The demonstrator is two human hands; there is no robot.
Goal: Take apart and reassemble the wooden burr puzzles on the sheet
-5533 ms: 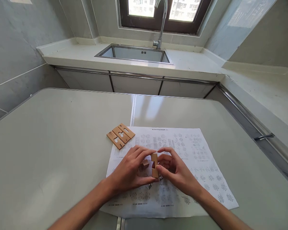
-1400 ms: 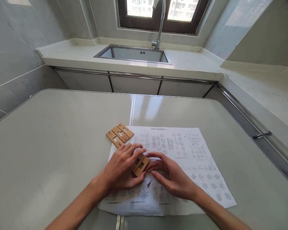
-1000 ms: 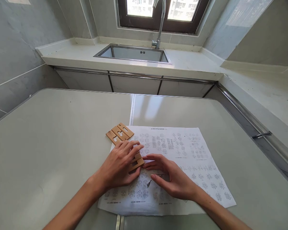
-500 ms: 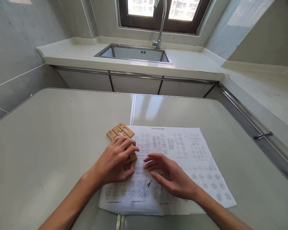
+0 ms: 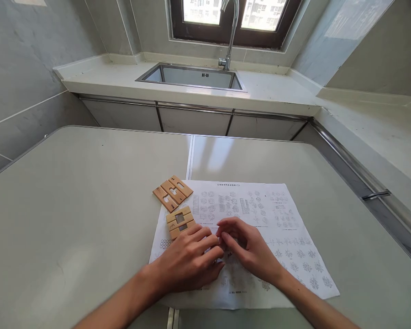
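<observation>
Numbered wooden pieces with cut-out slots [image 5: 173,193] lie side by side at the paper's upper left corner. Just below them, more wooden pieces [image 5: 181,220] sit together on the printed sheet [image 5: 260,205], with gaps between them. My left hand [image 5: 197,256] rests over the sheet beside the lower pieces, its fingers curled and pressed together; anything beneath them is hidden. Close to its fingertips, my right hand [image 5: 246,244] has its thumb and fingers bent toward each other, and whatever may be between them cannot be made out.
The sheet lies on a pale table [image 5: 89,196] with a seam down its middle. Beyond the table are a counter [image 5: 267,89], a sink [image 5: 192,76] and a faucet [image 5: 230,41] beneath a window.
My left hand has moved off the wooden pieces, right and toward me, uncovering them. My right hand's fingers have drawn closer together, and the two hands are nearer each other.
</observation>
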